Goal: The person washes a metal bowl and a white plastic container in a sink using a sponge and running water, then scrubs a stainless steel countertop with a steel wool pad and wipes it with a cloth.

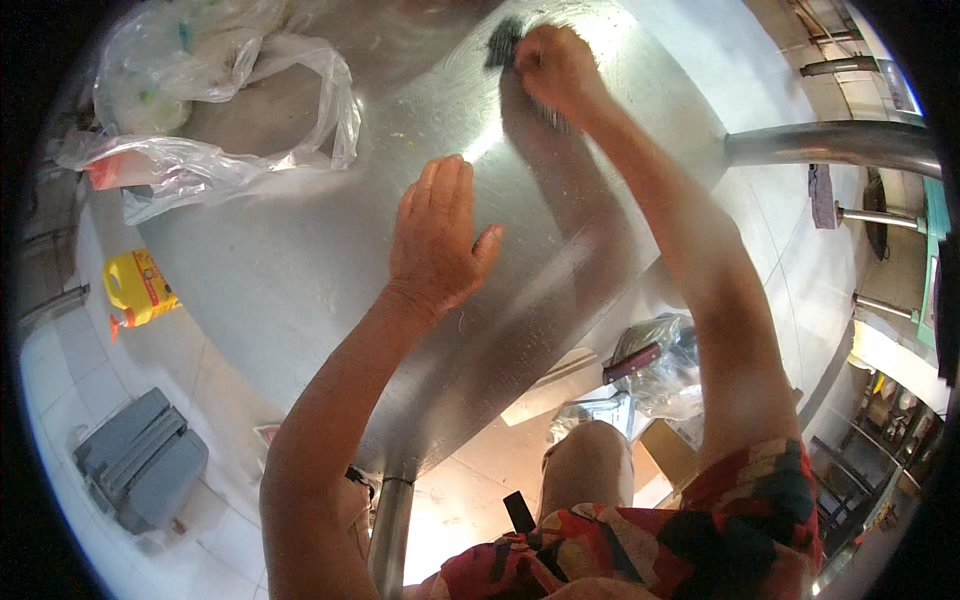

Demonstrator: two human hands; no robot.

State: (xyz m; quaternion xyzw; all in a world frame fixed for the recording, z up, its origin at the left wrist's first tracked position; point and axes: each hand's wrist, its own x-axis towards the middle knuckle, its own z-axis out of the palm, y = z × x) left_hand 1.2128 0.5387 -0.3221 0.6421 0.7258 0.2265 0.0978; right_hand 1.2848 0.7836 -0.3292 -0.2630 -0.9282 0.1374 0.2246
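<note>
A stainless steel tabletop [300, 277] spreads out before me, with wet-looking swirl marks near its far right part. My left hand [442, 232] lies palm down on the metal near the middle, fingers together and thumb apart, holding nothing. Farther off and to the right, my right hand [559, 71] is curled over the tabletop. Dark bristles or scrubbing fibres show just below it, partly blurred, so what it grips is mostly hidden. A dark patch beside the fist looks like its reflection in the steel. Small crumbs lie between the two hands.
A clear plastic bag [341, 112] with pale contents lies at the far left. A yellow jug [142, 289] with a red cap stands beyond the left edge. A grey folded plastic item [142, 457] is lower left. Below the near edge are a knife with a brown handle [631, 364] and plastic bags.
</note>
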